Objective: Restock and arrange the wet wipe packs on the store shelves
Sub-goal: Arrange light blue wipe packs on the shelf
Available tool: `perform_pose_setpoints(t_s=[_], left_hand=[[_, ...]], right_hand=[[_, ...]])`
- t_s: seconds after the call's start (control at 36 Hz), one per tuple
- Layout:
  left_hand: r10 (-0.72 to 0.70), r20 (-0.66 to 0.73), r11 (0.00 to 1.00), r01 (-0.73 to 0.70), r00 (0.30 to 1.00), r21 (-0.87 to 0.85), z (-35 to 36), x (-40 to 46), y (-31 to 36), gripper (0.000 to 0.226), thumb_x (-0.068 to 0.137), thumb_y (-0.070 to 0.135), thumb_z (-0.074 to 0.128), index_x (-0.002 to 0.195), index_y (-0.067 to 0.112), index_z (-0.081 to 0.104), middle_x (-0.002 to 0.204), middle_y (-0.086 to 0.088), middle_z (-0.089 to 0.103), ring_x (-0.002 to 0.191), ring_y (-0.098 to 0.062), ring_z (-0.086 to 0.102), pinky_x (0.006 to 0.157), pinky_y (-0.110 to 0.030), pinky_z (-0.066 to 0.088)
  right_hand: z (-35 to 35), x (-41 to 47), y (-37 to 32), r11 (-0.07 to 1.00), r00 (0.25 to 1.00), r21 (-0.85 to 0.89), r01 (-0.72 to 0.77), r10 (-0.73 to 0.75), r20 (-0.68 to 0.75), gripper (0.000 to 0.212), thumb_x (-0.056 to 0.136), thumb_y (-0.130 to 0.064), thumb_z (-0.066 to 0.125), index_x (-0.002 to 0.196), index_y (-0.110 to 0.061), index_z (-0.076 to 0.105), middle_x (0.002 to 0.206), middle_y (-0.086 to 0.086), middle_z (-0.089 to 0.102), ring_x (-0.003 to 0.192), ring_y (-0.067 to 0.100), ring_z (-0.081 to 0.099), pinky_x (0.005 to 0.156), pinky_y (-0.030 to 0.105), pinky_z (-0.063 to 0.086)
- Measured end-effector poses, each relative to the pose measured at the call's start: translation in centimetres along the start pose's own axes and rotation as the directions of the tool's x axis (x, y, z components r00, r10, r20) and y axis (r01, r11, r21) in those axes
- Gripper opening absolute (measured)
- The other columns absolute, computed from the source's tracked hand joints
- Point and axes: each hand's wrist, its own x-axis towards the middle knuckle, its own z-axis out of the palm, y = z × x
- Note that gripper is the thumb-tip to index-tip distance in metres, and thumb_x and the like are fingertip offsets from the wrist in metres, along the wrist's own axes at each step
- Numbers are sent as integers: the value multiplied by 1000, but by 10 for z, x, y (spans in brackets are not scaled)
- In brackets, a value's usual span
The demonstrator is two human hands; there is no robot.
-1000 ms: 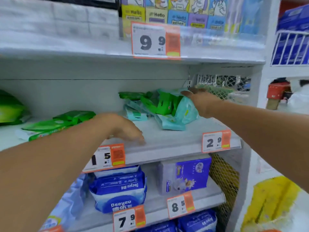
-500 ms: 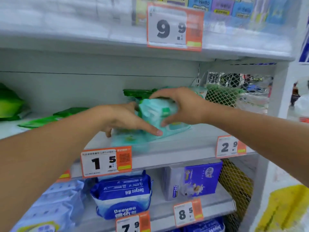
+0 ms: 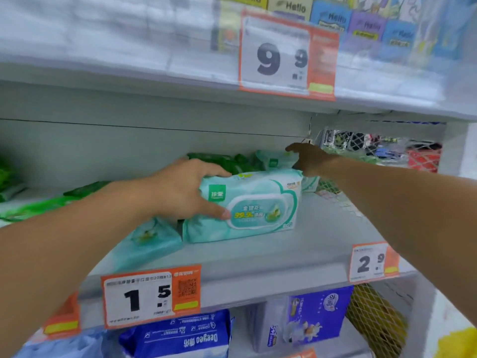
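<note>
Now upright on the shelf (image 3: 322,244), the teal pack (image 3: 247,205) sits in my left hand's (image 3: 178,192) grip; my right hand (image 3: 312,158) reaches behind, grip unclear.

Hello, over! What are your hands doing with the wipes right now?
Left hand grips the teal wipe pack, standing on the shelf. Right hand reaches the packs at the back; grip hidden. Nothing blocking.

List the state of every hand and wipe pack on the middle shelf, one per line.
Left hand: grips the big teal pack's left end.
Big teal pack: upright on the shelf, label facing out.
Small teal pack: lying flat, left of the big one.
Right hand: reaching to the rear packs; grip unclear.
Rear teal pack: at the back, partly hidden.
</note>
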Motion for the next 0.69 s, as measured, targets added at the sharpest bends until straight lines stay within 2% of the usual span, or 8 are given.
perform_pose_setpoints(t_s=[0.06, 0.11, 0.19, 0.31, 0.44, 0.5, 0.58, 0.69], left_hand=[[16, 7, 999, -16, 1000, 32, -2, 5, -4, 60, 61, 49, 89, 115, 41, 64, 93, 21, 71, 81, 2, 66, 78, -18, 53], [33, 19, 998, -34, 999, 52, -3, 8, -7, 54, 61, 49, 88, 108, 42, 63, 89, 23, 69, 77, 8, 62, 71, -11, 50], [29, 45, 999, -31, 999, 41, -4, 14, -12, 54, 59, 49, 90, 106, 38, 65, 85, 21, 70, 72, 7, 63, 70, -17, 53], [5, 82, 999, -10, 997, 52, -7, 16, -9, 54, 54, 52, 90, 99, 38, 64, 83, 20, 71, 72, 1, 65, 69, -21, 53], [-51, 27, 988, 47, 998, 145, -8, 14, 6, 69, 45, 87, 68, 91, 36, 62, 85, 15, 68, 80, -8, 63, 79, -31, 54], [-66, 11, 974, 62, 998, 220, -8, 16, 11, 72, 42, 88, 67, 89, 34, 59, 84, 13, 66, 80, -11, 62, 78, -33, 54], [-78, -4, 965, 76, 997, 251, -8, 14, 13, 71, 42, 85, 69, 88, 32, 57, 80, 11, 65, 77, -14, 61, 77, -36, 54], [-107, -37, 955, 113, 994, 274, -2, 7, 15, 65, 51, 74, 78, 92, 31, 52, 76, 9, 60, 72, -10, 55, 68, -30, 49]], right_hand=[[4, 14, 5, 1000, 998, -25, 11, -9, 67, 75, 92, 7, 59, 154, -19, 29, 158, 5, 35, 131, 27, 50, 96, 28, 49], [7, 22, 10, 1000, 990, -23, 6, -3, 139, 79, 91, 3, 61, 156, -23, 25, 158, 6, 35, 131, 28, 50, 100, 32, 50], [9, 31, 17, 998, 983, 40, -43, 35, 180, 81, 91, -4, 65, 156, -29, 22, 156, 4, 38, 125, 26, 55, 96, 40, 55], [10, 29, 11, 998, 992, -16, -56, 57, 113, 61, 91, -16, 67, 147, -16, 43, 147, 11, 49, 122, 29, 56, 98, 38, 52], [2, 17, 4, 992, 998, -117, -41, 45, 32, 40, 84, -24, 71, 123, -15, 64, 122, 10, 64, 113, 31, 61, 95, 42, 50], [-1, 16, 2, 981, 1000, -191, -20, 20, 1, 40, 80, -25, 75, 118, -16, 65, 121, 11, 62, 113, 32, 59, 95, 43, 50], [7, 18, 3, 985, 999, -175, -3, 10, 40, 39, 81, -20, 75, 117, -10, 62, 116, 15, 65, 106, 34, 63, 88, 42, 53], [16, 25, 1, 968, 999, -251, 19, -28, -33, 50, 86, -15, 69, 131, -14, 46, 120, 17, 59, 107, 35, 59, 90, 45, 52]])
